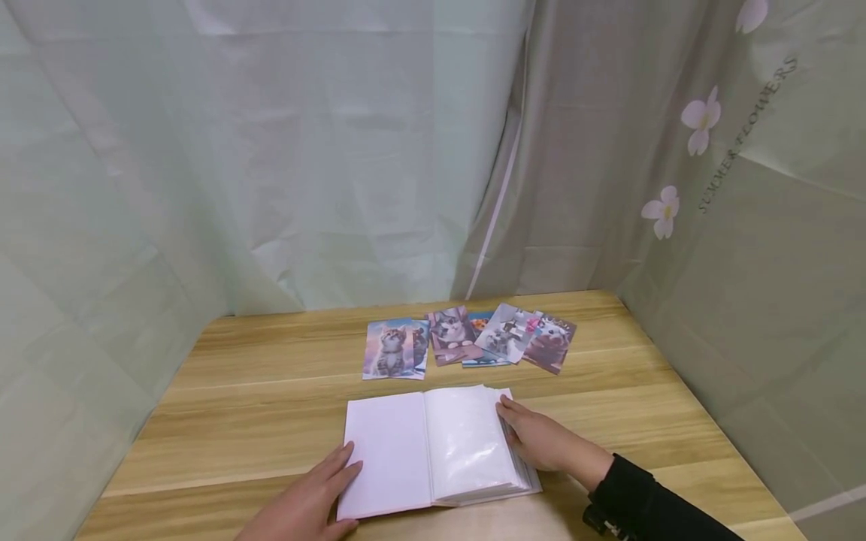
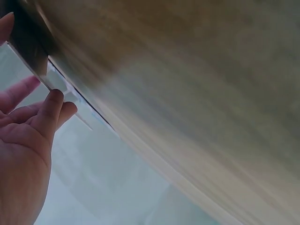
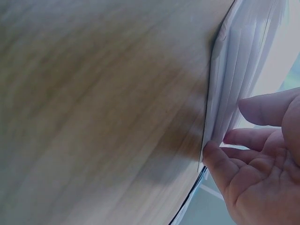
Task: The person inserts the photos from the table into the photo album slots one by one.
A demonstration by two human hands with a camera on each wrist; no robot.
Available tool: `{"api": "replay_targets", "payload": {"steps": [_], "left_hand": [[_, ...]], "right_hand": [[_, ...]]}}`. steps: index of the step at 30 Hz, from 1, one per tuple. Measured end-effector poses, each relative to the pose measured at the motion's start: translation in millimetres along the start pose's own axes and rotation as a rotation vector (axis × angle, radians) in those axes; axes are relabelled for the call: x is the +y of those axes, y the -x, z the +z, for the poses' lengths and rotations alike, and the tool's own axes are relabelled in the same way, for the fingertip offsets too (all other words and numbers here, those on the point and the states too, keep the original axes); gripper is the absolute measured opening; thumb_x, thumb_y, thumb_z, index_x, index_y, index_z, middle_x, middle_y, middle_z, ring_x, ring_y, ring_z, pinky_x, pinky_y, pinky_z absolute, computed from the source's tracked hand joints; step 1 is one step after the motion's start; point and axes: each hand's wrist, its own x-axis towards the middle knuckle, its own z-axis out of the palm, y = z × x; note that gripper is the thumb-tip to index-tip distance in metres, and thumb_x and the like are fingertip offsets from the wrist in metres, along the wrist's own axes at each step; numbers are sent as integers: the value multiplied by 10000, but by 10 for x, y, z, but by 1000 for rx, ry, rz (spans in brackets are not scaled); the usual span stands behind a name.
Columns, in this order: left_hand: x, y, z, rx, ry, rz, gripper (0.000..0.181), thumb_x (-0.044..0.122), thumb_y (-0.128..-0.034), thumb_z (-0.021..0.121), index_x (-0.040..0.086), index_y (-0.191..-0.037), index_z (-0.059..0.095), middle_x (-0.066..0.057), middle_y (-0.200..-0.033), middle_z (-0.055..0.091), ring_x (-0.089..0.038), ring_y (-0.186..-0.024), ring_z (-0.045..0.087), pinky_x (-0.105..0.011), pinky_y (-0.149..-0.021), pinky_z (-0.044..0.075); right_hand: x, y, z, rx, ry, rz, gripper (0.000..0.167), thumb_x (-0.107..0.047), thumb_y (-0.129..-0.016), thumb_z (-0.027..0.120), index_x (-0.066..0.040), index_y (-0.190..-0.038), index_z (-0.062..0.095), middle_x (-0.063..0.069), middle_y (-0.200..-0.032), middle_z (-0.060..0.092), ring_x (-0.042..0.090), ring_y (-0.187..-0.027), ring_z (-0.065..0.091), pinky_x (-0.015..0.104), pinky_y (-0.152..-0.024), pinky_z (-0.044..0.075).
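Observation:
An open photo album [image 1: 389,451] lies on the wooden table, its white inside cover on the left and a glossy clear-sleeved page [image 1: 467,436] on the right. My left hand [image 1: 311,488] touches the cover's left edge with spread, fairly straight fingers, the thumb near the lower corner. In the left wrist view, fingertips [image 2: 56,96] meet the cover's thin edge. My right hand [image 1: 541,436] grips the album's right side at the page edges. The right wrist view shows the thumb [image 3: 262,108] beside the layered pages [image 3: 234,70], with other fingertips at the cover edge.
Behind the album lie several loose, partly overlapping animal pictures, among them a kitten picture [image 1: 391,352], a grey-and-white cat picture [image 1: 449,330] and a crowned-animal picture [image 1: 551,344]. Pale curtains [image 1: 338,150] enclose the table's back and sides. A black sleeve [image 1: 649,500] covers the right forearm.

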Motion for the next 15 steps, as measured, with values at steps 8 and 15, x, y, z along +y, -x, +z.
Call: {"api": "replay_targets", "payload": {"steps": [8, 15], "left_hand": [[-7, -37, 28, -27, 10, 8, 761, 433, -833, 789, -39, -1380, 550, -285, -1500, 413, -436, -1359, 436, -588, -1029, 422], [-33, -68, 72, -35, 5, 23, 744, 402, -837, 791, -61, -1366, 546, -312, -1472, 430, -454, -1334, 456, -596, -1016, 430]], "right_hand": [[-16, 6, -14, 0, -7, 7, 529, -77, -993, 581, 107, -1459, 412, 284, -1551, 339, 400, -1386, 421, 507, -1097, 386], [-6, -1, -9, -9, -2, 16, 534, -94, -998, 579, 89, -1470, 408, 268, -1562, 331, 391, -1379, 434, 500, -1087, 400]]}}
